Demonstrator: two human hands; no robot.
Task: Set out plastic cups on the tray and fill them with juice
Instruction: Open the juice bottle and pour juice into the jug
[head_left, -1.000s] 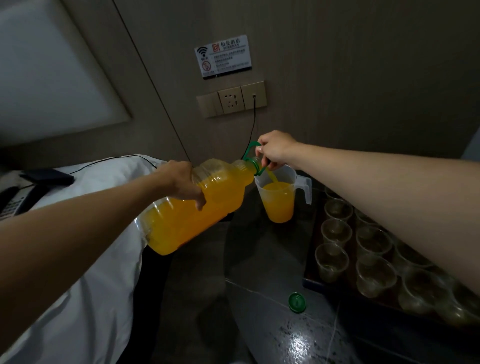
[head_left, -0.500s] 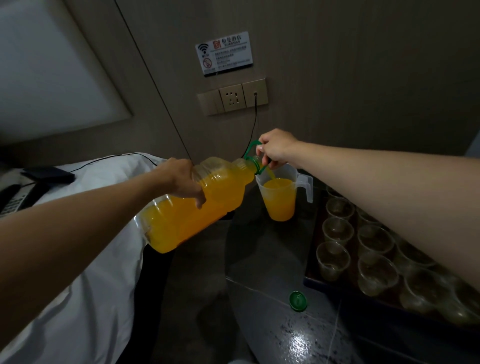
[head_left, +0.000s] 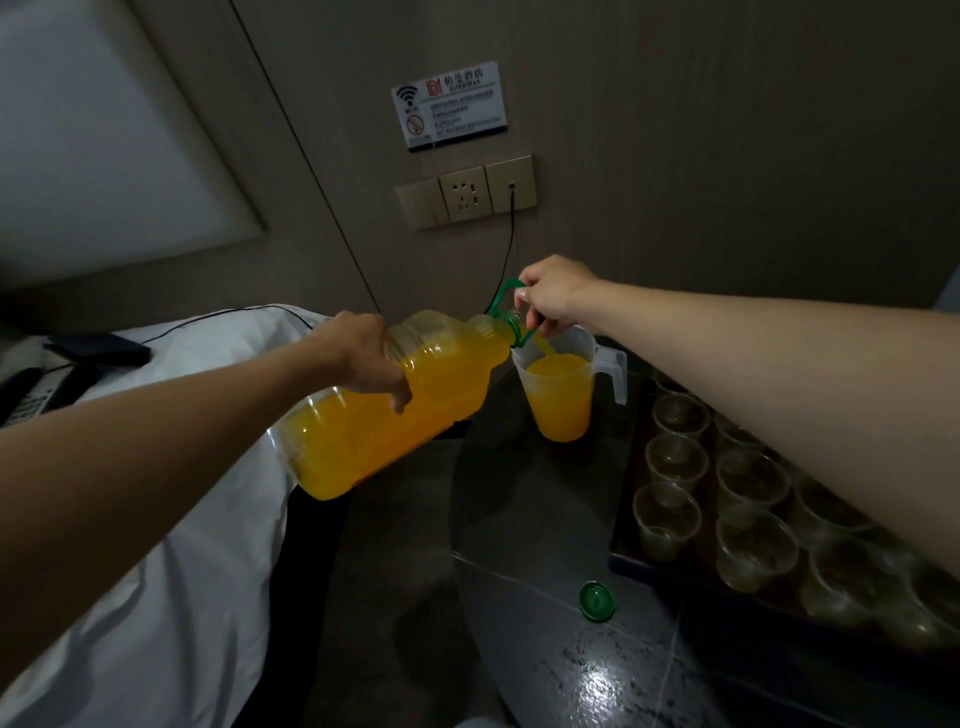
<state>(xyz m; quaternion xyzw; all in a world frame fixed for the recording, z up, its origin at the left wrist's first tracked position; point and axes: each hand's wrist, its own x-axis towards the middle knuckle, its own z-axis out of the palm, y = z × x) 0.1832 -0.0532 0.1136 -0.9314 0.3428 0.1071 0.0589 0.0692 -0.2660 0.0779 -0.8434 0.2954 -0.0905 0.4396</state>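
A large clear bottle of orange juice (head_left: 384, 410) is tipped on its side, and a thin stream runs from its neck into a clear plastic jug (head_left: 563, 395) on the dark table. My left hand (head_left: 363, 358) grips the bottle's body from above. My right hand (head_left: 553, 293) holds the bottle's green carry handle (head_left: 503, 297) just above the jug. The jug is mostly full of juice. Several empty clear plastic cups (head_left: 675, 460) stand in rows on a dark tray (head_left: 621, 558) at the right; my right forearm hides part of them.
The bottle's green cap (head_left: 596, 600) lies on the glossy dark table (head_left: 519, 519) in front of the tray. A white bed (head_left: 171, 571) lies to the left with a dark device (head_left: 98, 348) and a cable on it. A wall socket (head_left: 466, 197) with a plugged cord sits behind.
The juice level in the jug has risen while the bottle stays tipped. Both hands keep their hold in nearly the same place.
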